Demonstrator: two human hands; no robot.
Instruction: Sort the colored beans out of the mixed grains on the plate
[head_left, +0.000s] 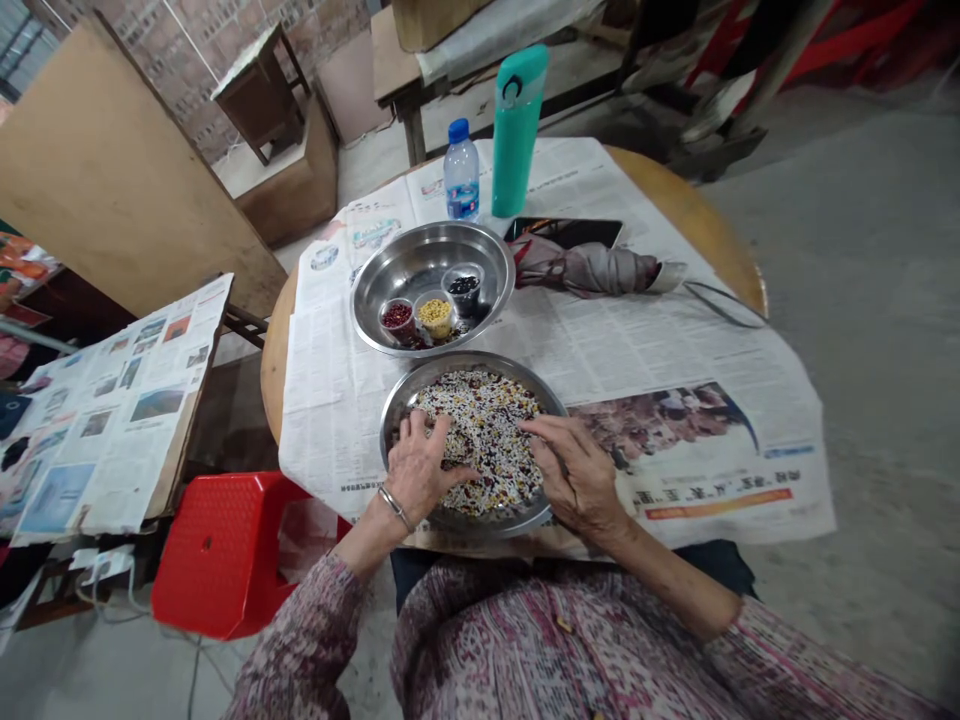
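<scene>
A metal basin (551,398) near the table's front edge holds a mixed layer of white rice-like grains, dark beans and yellow beans (484,430). My left hand (420,468) rests over its left side, fingers and thumb spread, touching the mix. At the right rim is my right hand (581,480), thumb and index finger drawn close together over the grains; anything between them is too small to make out. Behind stands a second metal basin (382,265) with three clear cups inside: red beans (398,318), yellow beans (435,316) and black beans (464,290). Some loose dark beans lie beside them.
Newspaper (675,350) covers the round table (686,205). Toward the back are a water bottle (461,175), a teal flask (517,135), a phone (577,232) and a folded umbrella (592,268). A red stool (214,555) and another newspaper-covered table (124,410) stand at left.
</scene>
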